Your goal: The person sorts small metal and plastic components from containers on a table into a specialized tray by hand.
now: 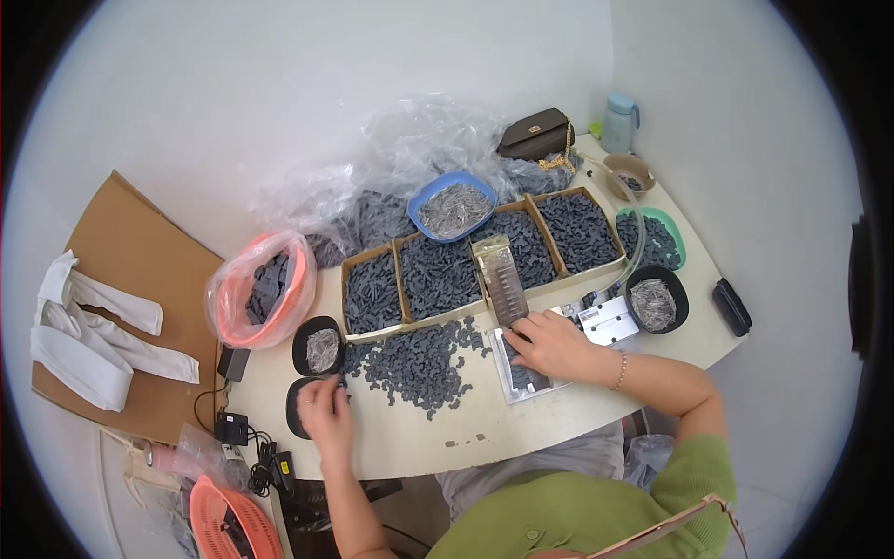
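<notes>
My left hand (pixel 326 416) is over a black bowl (pixel 296 410) at the table's front left. Its fingers are bent together, with small dark grey parts at the fingertips. My right hand (pixel 559 345) rests on a metal fixture (pixel 527 393), fingers curled in at its upper part; what they pinch is hidden. A clear ridged plastic strip (pixel 503 284) leans behind that hand, up against the trays. Loose dark grey plastic parts (pixel 414 368) lie spread on the table between my hands. A black bowl of metal pins (pixel 322 349) stands just beyond my left hand.
Divided cardboard trays (pixel 438 279) of grey parts line the back, with a blue basin (pixel 454 207) of pins on them. At right are a pin bowl (pixel 655 300), a green bowl (pixel 672 244) and a black case (pixel 732 307). A pink bagged basket (pixel 265 289) stands left.
</notes>
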`<state>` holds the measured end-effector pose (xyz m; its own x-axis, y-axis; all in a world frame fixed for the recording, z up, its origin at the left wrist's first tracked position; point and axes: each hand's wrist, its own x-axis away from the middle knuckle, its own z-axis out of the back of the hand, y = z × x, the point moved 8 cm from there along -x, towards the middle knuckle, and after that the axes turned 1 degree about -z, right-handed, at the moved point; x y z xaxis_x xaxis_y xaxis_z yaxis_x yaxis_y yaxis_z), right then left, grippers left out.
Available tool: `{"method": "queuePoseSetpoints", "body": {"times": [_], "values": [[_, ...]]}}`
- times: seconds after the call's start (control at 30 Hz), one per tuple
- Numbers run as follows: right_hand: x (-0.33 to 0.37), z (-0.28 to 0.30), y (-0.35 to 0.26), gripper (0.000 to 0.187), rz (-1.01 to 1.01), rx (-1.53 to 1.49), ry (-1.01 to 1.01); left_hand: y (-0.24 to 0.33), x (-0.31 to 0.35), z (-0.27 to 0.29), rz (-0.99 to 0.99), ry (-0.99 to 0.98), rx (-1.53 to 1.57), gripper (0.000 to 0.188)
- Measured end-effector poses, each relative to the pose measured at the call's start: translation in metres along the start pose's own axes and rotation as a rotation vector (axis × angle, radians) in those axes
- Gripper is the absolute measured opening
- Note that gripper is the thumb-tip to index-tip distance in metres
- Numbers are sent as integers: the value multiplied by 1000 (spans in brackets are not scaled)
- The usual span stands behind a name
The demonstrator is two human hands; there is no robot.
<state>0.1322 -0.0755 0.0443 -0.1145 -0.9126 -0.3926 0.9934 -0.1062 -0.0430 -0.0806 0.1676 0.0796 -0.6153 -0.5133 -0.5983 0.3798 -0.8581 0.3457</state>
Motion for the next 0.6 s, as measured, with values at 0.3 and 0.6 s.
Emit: {"method": "queuePoseSetpoints", "body": {"times": [0.3,0.6], "values": [[18,29,14,54,-191,-1,40,-106,1,4,262,-323,-219,10],[147,105,130,15,-865,139,33,-112,6,4,277,-384,-318,9]]}}
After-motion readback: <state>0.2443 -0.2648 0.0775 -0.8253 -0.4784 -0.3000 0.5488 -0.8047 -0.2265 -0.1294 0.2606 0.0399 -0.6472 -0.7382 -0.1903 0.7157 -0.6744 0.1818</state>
